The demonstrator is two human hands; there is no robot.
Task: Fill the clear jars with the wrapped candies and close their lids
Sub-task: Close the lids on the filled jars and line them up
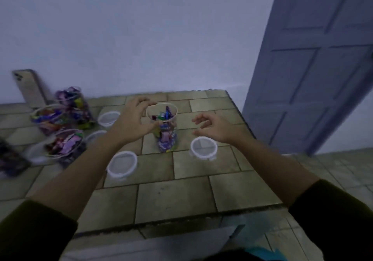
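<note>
With both hands spread and empty, left hand [133,123] beside the jar [164,131], we'd grip its light, slippery wall mid-height, then press the lid [203,147] on

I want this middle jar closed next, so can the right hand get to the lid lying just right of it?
Probably yes. The right hand is open and empty, just above and behind the lid, which lies flat on bare tiles. Nothing stands between them; the open jar is off to the side.
</note>
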